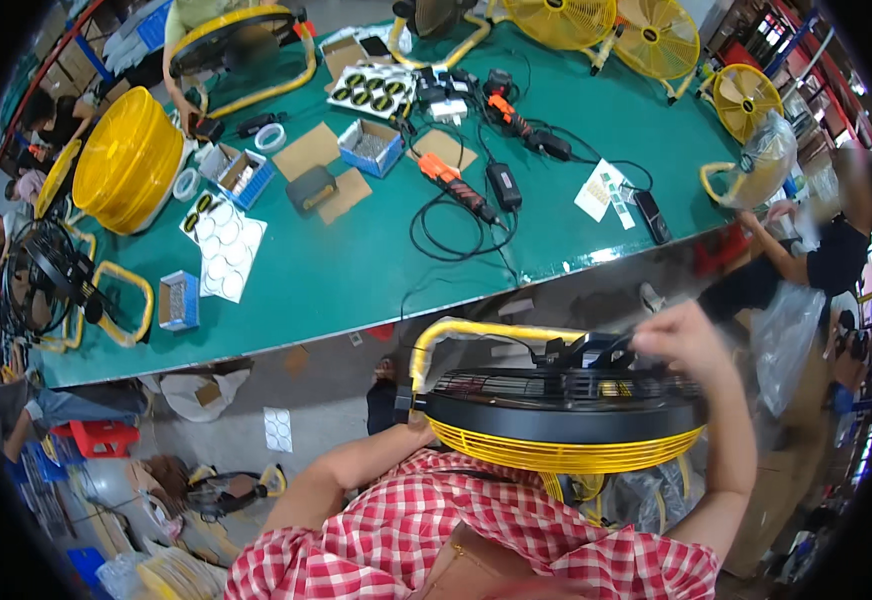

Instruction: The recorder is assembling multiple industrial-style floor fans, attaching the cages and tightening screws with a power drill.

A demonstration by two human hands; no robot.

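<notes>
A drum fan [561,415] with a black band, a yellow wire grille and a yellow tube stand [414,362] lies across my front, close against my checked shirt. My left hand [414,432] grips the fan's left side by the stand's pivot, its fingers mostly hidden by the rim. Over the right end of the fan's black back part [601,350], my right hand [684,342] is closed with fingers curled in. Whatever those fingers hold is too small and blurred to make out.
A green table [326,300] beyond the fan carries orange-and-black power screwdrivers [456,188] with cables, a blue screw box [371,148], round-label sheets [224,250] and several yellow fans [128,160]. A co-worker [826,250] sits at the right; another person's hand [188,115] is at the far left.
</notes>
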